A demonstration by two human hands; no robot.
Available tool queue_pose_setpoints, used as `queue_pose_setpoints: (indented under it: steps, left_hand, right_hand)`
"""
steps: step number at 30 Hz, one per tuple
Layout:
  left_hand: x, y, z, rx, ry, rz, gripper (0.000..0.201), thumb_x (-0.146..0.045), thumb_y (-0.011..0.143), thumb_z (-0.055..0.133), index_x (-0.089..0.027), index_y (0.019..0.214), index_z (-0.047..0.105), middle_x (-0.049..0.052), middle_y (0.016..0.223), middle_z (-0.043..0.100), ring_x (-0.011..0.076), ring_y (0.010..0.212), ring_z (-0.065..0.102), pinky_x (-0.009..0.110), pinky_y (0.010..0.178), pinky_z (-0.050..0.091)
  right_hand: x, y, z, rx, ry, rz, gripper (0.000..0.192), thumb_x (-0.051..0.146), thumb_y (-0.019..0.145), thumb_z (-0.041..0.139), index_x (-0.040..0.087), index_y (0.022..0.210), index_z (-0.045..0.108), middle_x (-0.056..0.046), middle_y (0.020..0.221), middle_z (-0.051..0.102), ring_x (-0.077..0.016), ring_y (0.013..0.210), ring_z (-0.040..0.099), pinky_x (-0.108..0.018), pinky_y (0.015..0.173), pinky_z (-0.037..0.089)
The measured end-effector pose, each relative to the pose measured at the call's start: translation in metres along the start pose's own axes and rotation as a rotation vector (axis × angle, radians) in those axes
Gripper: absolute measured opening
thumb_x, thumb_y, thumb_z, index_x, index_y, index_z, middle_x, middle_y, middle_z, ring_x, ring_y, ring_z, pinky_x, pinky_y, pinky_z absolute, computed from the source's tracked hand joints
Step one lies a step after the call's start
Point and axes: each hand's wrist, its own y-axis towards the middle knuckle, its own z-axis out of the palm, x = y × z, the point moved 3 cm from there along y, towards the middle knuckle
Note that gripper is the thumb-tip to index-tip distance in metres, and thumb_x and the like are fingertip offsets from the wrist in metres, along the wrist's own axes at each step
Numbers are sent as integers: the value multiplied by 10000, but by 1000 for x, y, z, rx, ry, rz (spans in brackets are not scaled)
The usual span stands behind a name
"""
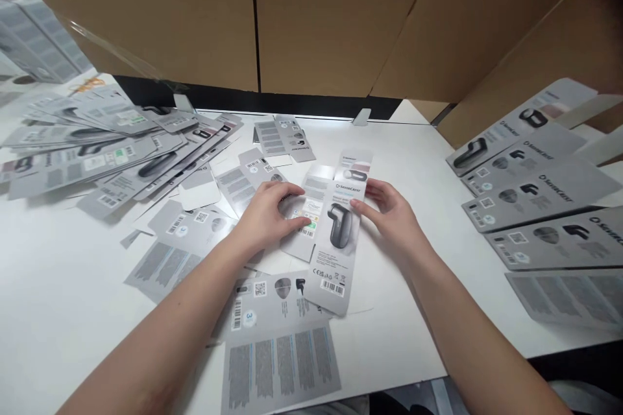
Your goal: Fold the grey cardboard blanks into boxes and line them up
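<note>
A grey printed carton with a black device pictured on its front lies tilted over other flat cartons on the white table. My right hand grips its upper right edge, thumb on the front and fingers behind. On the left, my left hand curls round a back-printed panel with a barcode and green label, thumb on top. Whether that panel belongs to the same carton I cannot tell. Below my hands lies a flat carton with text columns, and another carton is under my left forearm.
A fanned pile of flat cartons covers the table's left. Several cartons lean in a row at the right. One small carton lies at the back, before a tall brown cardboard wall. White clips stand along the rear edge.
</note>
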Motion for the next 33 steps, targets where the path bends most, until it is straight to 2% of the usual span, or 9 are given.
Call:
queue_pose_setpoints:
  steps: [4,9,14,17,20,23,26,29,33]
  left_hand:
    - [0,0,-1,-11,-21,0,437,-407,949,977,-270,1348,865,116,1433,842,387,1520,662,602,1275,591]
    - [-4,-2,-1,-3,2,60,487,-608,1037,874,-262,1379,889,120,1415,866,386,1502,669,612,1332,542]
    - [-11,-5,-2,32,-49,16,674,-704,1125,714,-252,1618,796,146,1547,825,383,1549,662,598,1349,520]
    - [-14,-6,-3,54,-108,10,722,-710,1171,632,-264,1734,710,155,1588,812,395,1573,666,610,1368,489]
    - [-15,-8,-3,43,-250,24,686,-701,1210,566,-281,1732,712,129,1710,751,418,1653,618,617,1428,410]
    - [-14,-9,-2,57,-469,47,665,-753,1192,578,-283,1606,801,105,1645,796,445,1616,660,589,1416,445]
    - [-14,-10,1,86,-663,-41,745,-916,1069,666,-281,1388,888,101,1404,884,457,1506,739,555,1301,574]
    - [-21,-15,5,178,-894,-148,870,-1027,944,707,-268,1328,885,129,1328,892,474,1462,770,549,1192,647]
    - [-34,-22,6,244,-1069,-272,836,-919,880,839,-218,1334,861,180,1288,898,490,1359,823,576,1106,685]
  right_hand:
    - [16,-9,11,46,288,118,925,727,958,969,336,1727,636,-75,1197,895,-359,1218,857,-658,1193,685]
    - [30,-20,29,199,377,-62,886,770,1077,826,407,1838,554,-106,1654,785,-370,1477,777,-567,1118,752]
    - [23,-26,35,283,244,-379,828,659,1112,849,489,1854,523,-89,1799,674,-364,1470,782,-574,1141,759]
    - [26,-34,43,329,99,-570,971,712,1063,885,532,1893,415,-71,1951,490,-407,1709,609,-650,1293,675]
    - [36,-44,53,429,-81,-670,1223,753,960,965,497,1943,284,-82,2041,298,-434,1866,369,-708,1453,483]
    - [45,-50,59,492,-188,-738,1383,717,904,1025,466,1968,179,-112,2064,196,-439,1884,322,-709,1488,417]
    - [49,-50,60,472,-226,-791,1371,701,931,1008,458,1972,149,-126,2055,219,-433,1876,343,-714,1481,429]
    - [49,-47,57,429,-245,-829,1283,685,974,975,446,1968,199,-113,2031,305,-417,1875,353,-722,1494,408]
    - [49,-43,51,392,-253,-894,1085,607,1038,951,416,1931,366,-104,1960,465,-393,1855,407,-714,1502,401]
